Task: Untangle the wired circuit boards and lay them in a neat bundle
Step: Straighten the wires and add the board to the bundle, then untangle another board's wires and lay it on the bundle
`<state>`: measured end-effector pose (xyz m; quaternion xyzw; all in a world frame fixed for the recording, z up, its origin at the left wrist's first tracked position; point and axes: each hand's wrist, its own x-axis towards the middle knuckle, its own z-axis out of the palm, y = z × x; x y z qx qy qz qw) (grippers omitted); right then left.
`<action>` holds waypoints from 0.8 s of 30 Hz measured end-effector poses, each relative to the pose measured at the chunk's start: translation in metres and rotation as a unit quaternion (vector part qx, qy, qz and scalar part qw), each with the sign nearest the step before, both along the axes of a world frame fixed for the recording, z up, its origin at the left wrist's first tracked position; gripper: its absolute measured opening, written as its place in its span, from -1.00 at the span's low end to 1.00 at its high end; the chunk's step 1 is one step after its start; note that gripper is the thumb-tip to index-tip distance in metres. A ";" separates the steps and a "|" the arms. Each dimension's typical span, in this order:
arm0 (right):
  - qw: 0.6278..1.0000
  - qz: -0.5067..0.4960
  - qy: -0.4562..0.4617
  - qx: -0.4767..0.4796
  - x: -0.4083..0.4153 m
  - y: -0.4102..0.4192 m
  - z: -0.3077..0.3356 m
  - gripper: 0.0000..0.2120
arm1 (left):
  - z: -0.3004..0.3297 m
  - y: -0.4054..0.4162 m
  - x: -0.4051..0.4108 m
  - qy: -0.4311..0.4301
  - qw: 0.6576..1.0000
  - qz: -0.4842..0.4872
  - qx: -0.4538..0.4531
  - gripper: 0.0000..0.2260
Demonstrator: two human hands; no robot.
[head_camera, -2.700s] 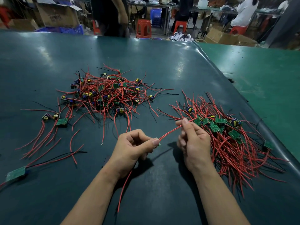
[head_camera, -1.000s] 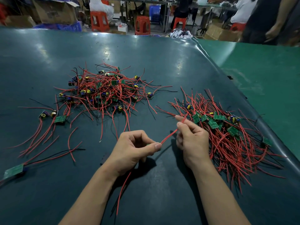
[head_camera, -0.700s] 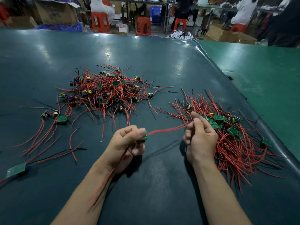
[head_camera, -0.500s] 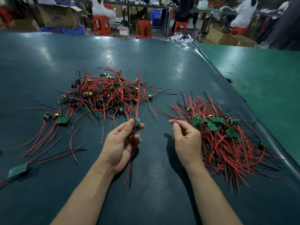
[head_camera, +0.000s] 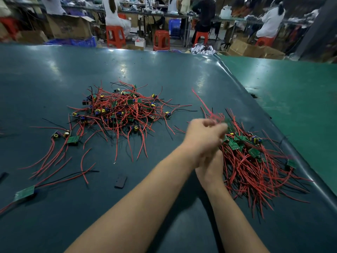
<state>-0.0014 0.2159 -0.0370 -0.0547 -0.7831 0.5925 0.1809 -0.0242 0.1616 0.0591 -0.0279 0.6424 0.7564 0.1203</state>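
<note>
On the dark table, the tangled pile of wired circuit boards (head_camera: pixel 120 112) lies centre-left, red wires and small green boards mixed. The laid-out bundle (head_camera: pixel 255 165) spreads at the right, boards together and wires fanning toward me. My left hand (head_camera: pixel 204 136) has crossed to the bundle's near-left edge; it is blurred, fingers curled round one wired circuit board whose red wire (head_camera: pixel 203 105) trails up and away. My right hand (head_camera: pixel 211 168) lies beneath the left hand against the bundle, its fingers hidden.
Loose wired boards (head_camera: pixel 73 139) and another green board (head_camera: pixel 24 192) lie at the left with stray red wires. A small black piece (head_camera: pixel 120 181) sits near my left forearm. A green table (head_camera: pixel 291 99) adjoins on the right. People sit on red stools (head_camera: pixel 161 40) behind.
My left hand has carried the wired board from the middle of the table across to the right bundle, passing over my right hand. The red wire now points away over the bundle.
</note>
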 end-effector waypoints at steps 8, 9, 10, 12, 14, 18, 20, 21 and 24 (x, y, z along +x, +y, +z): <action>0.999 0.016 0.035 -0.038 -0.011 -0.006 0.010 -0.77 | -0.010 -0.065 -0.008 0.208 0.904 0.062 -0.369 -0.88; 0.998 0.015 0.038 -0.057 -0.011 -0.007 0.009 -0.78 | -0.013 -0.085 -0.011 0.210 0.873 0.072 -0.434 -0.87; 0.997 0.017 0.040 -0.065 -0.010 -0.008 0.008 -0.79 | -0.017 -0.106 -0.014 0.199 0.838 0.081 -0.502 -0.84; 0.997 0.017 0.040 -0.059 -0.010 -0.008 0.005 -0.79 | -0.027 -0.145 -0.020 0.153 0.763 0.102 -0.619 -0.74; 0.997 0.018 0.041 -0.055 -0.012 -0.007 0.005 -0.78 | -0.036 -0.175 -0.024 0.106 0.715 0.112 -0.682 -0.62; 0.997 0.012 0.041 -0.063 -0.012 -0.007 0.004 -0.78 | -0.053 -0.203 -0.024 0.111 0.711 0.057 -0.692 -0.59; 0.997 0.010 0.038 -0.062 -0.011 -0.007 0.004 -0.77 | -0.055 -0.205 -0.022 0.138 0.707 0.075 -0.690 -0.71; 0.997 0.009 0.038 -0.063 -0.011 -0.007 0.004 -0.77 | -0.055 -0.204 -0.021 0.147 0.712 0.082 -0.682 -0.75; 0.997 0.012 0.039 -0.069 -0.010 -0.006 0.005 -0.74 | -0.058 -0.199 -0.017 0.189 0.711 0.103 -0.669 -0.79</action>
